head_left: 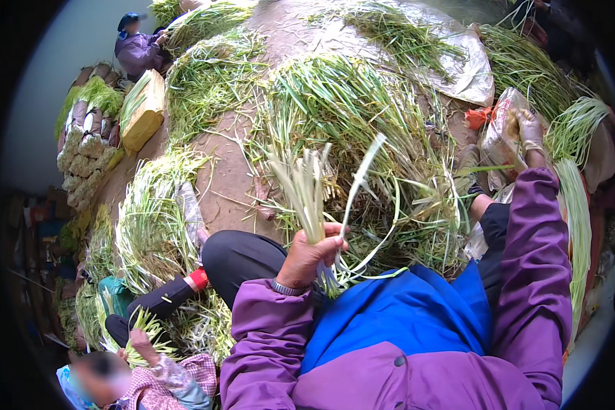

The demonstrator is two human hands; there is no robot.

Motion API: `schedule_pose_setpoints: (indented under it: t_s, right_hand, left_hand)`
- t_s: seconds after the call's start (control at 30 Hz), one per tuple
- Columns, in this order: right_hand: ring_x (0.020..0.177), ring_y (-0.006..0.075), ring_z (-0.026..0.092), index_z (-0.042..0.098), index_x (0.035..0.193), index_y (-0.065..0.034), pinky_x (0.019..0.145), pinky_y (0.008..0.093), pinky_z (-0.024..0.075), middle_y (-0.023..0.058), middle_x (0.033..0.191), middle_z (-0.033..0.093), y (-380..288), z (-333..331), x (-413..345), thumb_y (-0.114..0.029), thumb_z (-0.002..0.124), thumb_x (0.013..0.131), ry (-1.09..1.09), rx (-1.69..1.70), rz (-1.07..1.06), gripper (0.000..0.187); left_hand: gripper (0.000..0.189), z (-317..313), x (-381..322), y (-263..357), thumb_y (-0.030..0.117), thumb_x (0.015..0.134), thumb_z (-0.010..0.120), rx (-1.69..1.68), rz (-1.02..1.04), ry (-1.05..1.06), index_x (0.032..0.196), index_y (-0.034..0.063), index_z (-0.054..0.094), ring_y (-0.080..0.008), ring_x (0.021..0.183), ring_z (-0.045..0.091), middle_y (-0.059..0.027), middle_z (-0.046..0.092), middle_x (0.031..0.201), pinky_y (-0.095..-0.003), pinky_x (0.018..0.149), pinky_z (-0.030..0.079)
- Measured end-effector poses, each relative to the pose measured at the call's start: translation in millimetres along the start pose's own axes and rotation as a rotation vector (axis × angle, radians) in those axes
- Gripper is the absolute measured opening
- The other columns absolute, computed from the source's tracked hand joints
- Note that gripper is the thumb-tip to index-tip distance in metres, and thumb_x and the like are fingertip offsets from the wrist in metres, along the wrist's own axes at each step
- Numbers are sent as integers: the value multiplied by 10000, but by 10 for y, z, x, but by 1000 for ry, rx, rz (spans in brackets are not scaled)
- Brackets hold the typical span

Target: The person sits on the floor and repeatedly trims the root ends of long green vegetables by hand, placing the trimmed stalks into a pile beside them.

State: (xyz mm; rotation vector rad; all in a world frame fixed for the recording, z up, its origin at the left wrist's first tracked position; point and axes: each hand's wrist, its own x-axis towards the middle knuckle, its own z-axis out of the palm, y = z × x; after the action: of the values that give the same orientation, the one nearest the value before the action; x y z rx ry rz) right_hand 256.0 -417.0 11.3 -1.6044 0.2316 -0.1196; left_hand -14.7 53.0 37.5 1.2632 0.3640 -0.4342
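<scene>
My left hand [307,256] grips a bundle of pale, stripped stalks [307,197] whose cut ends point up and away from me. One loose whitish stalk [360,177] stands out from between its fingers and thumb, and long green stalks curl below it over my blue apron [389,320]. Out to the right, my right hand [527,130] is at a printed woven sack [499,130] and appears to wear a pale glove. Blur hides whether its fingers hold anything. Between my legs lies a big heap of long green leafy stalks [333,102] with brown, dry ends.
Cleaned stalks [576,230] hang to my right. More heaps [154,220] cover the earthen floor [230,179]. Packed bundles with roots [87,154] and a yellow block-shaped package [143,113] stand at far left. One person [148,379] works at lower left, another [138,51] at upper left.
</scene>
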Motion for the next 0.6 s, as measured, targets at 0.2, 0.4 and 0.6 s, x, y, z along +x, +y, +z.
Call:
schedule_pose_setpoints:
  t_s: [0.2,0.4,0.6]
  right_hand:
    - [903,232,628,620,1101,-61,818,318,476,127,1021,655,260,869,-1045,-328,631,823,-510,-1031,-24,386]
    - [895,153,609,555,1150,-7,786,280,481,73,988,647,22,1921,-1832,-332,665,823,-920,-86,45,474]
    - [613,101,607,616,954,-25,548,234,504,37,774,652,-131,2171,-1893,-207,626,866,-862,232,323,203]
  left_hand:
    - [287,61,116,-67,77,831,600,-223,-28,35,1104,1,553,-54,517,454,-64,632,803,-183,463,364]
    - [282,160,145,-187,102,841,603,-159,-47,-58,1104,6,572,-52,500,457,-49,634,789,-188,457,366]
    - [240,192,112,-210,113,853,601,-139,-47,-112,1075,22,589,-34,493,449,-41,639,791,-171,456,357]
